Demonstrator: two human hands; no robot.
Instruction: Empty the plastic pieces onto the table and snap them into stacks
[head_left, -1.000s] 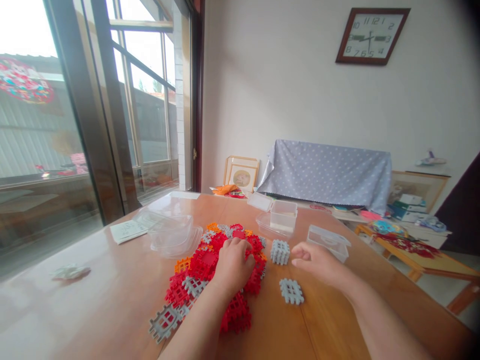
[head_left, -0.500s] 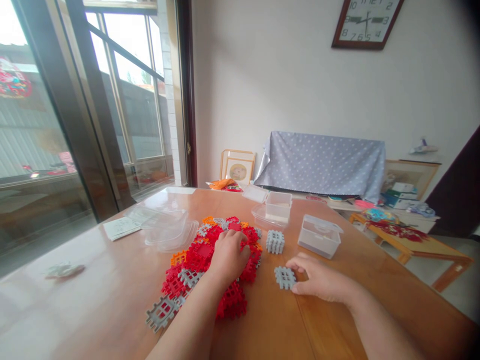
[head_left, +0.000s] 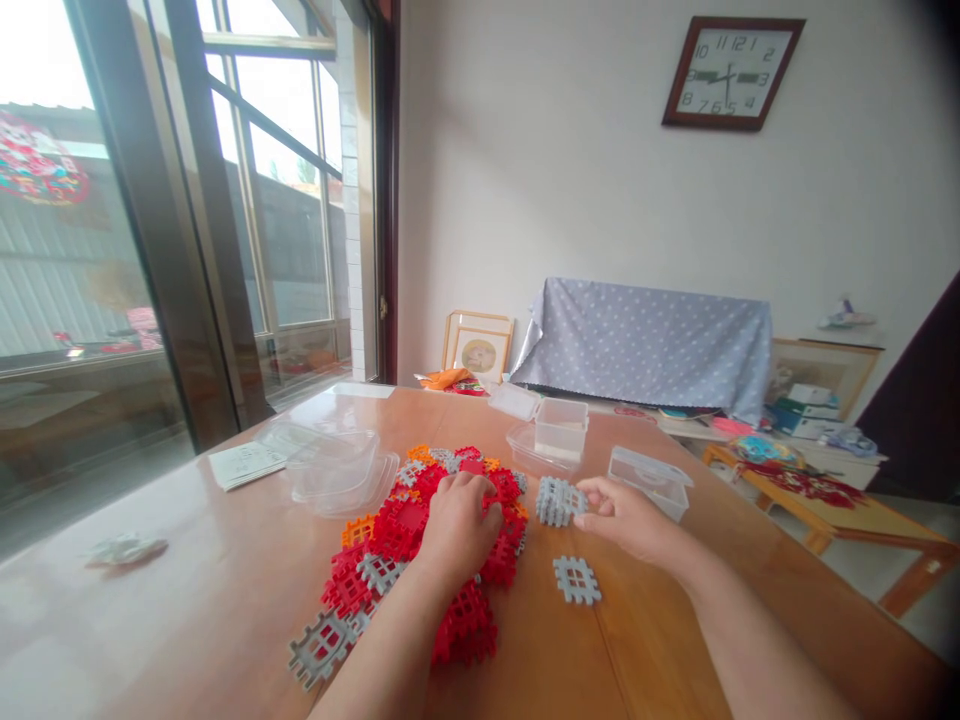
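Note:
A heap of red, orange and grey waffle-shaped blocks (head_left: 390,545) lies on the wooden table (head_left: 187,600). My left hand (head_left: 457,525) rests on the heap's right side, knuckles up, fingers curled down into the red pieces; what they grip is hidden. My right hand (head_left: 626,515) reaches left, its thumb and fingertips pinched against the right side of a small stack of grey blocks (head_left: 556,500). A single grey block (head_left: 577,580) lies flat just in front of that hand, untouched.
Clear plastic tubs and lids (head_left: 334,470) sit left of the heap, an open tub (head_left: 561,430) and a lidded box (head_left: 649,480) behind it. A paper slip (head_left: 244,463) and a crumpled wrapper (head_left: 124,548) lie at the left. A low side table (head_left: 847,515) stands at the right.
My right hand left the single grey block and moved up to the grey stack. My left hand stayed on the heap. The camera tilted slightly.

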